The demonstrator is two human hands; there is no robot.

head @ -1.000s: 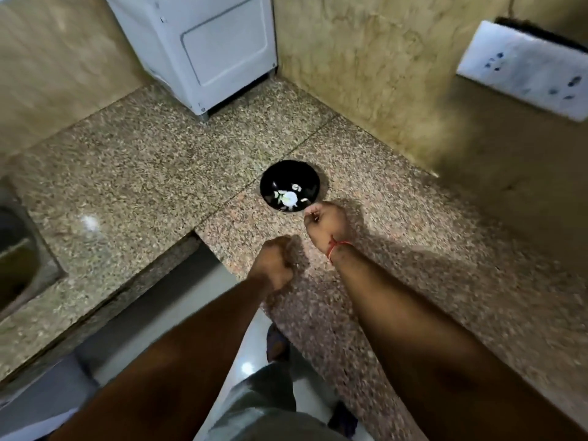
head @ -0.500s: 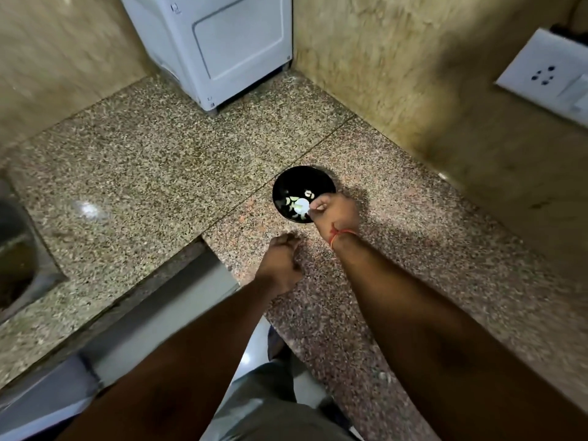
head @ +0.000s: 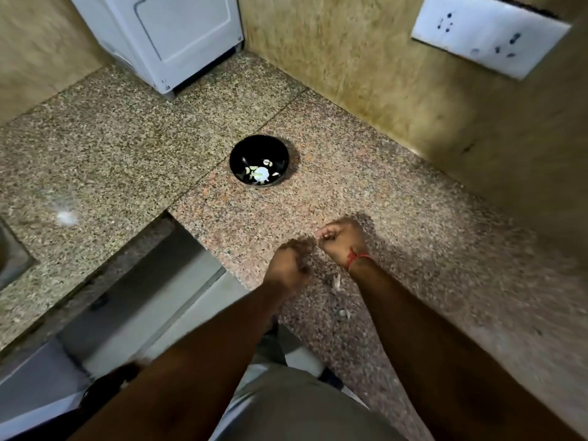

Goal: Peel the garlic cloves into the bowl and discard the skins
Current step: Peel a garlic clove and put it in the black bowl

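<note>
A small black bowl (head: 259,160) stands on the granite counter with several pale peeled garlic cloves (head: 261,173) in it. My right hand (head: 342,240), with a red thread at the wrist, is curled near the counter's front, well short of the bowl, and pinches something small and pale at its fingertips. My left hand (head: 288,268) is fisted just beside it, blurred, its fingers meeting the right hand's; what it grips is hidden. Two pale scraps of garlic skin (head: 336,281) lie on the counter between my forearms.
A white appliance (head: 171,43) stands in the back corner. A white socket plate (head: 490,30) is on the right wall. A steel sink edge (head: 12,259) shows at far left. The counter's front edge steps back at left of my hands.
My right hand has drawn back from the bowl's rim toward me and met my left hand. The view has shifted, so the bowl sits farther from both hands.
</note>
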